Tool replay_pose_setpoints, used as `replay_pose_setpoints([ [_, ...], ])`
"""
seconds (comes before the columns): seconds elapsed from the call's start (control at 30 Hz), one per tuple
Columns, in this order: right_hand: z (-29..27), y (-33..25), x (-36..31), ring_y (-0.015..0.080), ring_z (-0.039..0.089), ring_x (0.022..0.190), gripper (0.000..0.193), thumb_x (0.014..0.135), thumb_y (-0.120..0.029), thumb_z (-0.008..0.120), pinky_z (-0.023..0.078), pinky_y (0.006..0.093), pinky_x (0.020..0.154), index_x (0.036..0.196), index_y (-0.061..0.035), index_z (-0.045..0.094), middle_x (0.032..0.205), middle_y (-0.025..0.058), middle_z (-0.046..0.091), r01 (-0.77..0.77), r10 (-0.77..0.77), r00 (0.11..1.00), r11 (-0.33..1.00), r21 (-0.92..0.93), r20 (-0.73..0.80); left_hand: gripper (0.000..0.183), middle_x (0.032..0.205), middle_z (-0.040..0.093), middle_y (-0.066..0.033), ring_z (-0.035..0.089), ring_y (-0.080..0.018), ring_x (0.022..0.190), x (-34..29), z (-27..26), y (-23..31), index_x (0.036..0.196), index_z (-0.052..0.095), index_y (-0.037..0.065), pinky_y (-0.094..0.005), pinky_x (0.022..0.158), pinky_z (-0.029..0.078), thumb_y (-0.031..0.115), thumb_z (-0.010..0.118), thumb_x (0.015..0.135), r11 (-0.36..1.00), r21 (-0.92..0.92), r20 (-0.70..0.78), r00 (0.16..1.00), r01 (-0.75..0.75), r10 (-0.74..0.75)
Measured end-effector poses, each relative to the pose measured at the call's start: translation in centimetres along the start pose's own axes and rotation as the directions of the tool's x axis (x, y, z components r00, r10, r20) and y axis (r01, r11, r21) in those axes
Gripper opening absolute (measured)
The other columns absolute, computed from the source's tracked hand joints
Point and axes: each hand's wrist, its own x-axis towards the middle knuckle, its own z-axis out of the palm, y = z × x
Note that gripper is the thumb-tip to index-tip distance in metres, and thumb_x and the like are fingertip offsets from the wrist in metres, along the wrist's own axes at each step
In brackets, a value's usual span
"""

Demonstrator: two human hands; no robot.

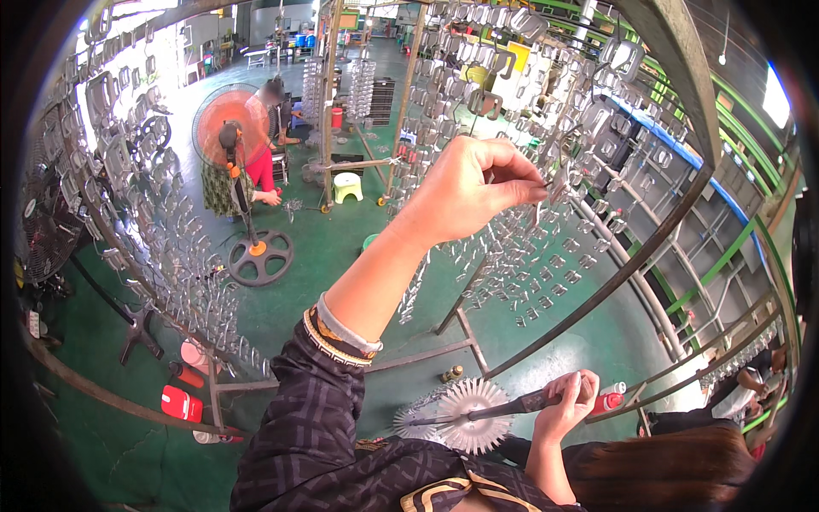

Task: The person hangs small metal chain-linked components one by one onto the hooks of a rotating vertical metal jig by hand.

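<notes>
My left hand (469,188), in a dark checked sleeve with bands at the wrist, is raised in front of the hanging rows of metal pieces (559,175). Its thumb and forefinger are pinched together at one of them; what lies between the fingertips is too small to make out. Lower right, my right hand (567,403) closes around the thick end of a dark rod (503,410) that tapers toward the left. Behind the rod is a pale round thing (482,435) with a toothed rim; whether they are joined cannot be told.
Strands of metal pieces (145,171) hang on the left too. A curved metal bar (640,273) crosses on the right. Beyond stand an orange floor fan (226,128), a seated person (264,162) and a pale stool (348,186). A red container (181,403) is lower left.
</notes>
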Motion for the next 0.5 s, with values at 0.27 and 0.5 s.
replay_pose_setpoints([
  [0.27, 0.0, -0.2, 0.0, 0.0072, 0.036, 0.047, 0.012, 0.090, -0.013, 0.051, 0.033, 0.0214, 0.044, 0.088, -0.0043, 0.044, 0.057, 0.0006, 0.040, -0.009, 0.009, 1.000, 1.000, 0.002, -0.015, 0.011, 0.082, 0.065, -0.0023, 0.059, -0.0078, 0.075, 0.3, -1.9, 1.6, 0.087, 0.066, 0.001, -0.0211, 0.069, 0.046, 0.006, 0.068, 0.077, 0.993, 0.118, 0.054, 0.998, 0.003, -0.009],
  [0.5, -0.2, 0.0, 0.2, 0.0072, 0.036, 0.046, 0.012, 0.089, -0.014, 0.052, 0.034, 0.0213, 0.044, 0.087, -0.0047, 0.044, 0.057, 0.0005, 0.041, 0.000, 0.000, 1.000, 1.000, -0.002, -0.021, 0.014, 0.078, 0.066, -0.0034, 0.058, -0.0083, 0.069, 7.6, -1.7, 6.6, 0.086, 0.066, 0.000, -0.0227, 0.063, 0.046, 0.011, 0.069, 0.078, 0.846, 0.146, -0.231, 0.814, -0.512, 0.533],
])
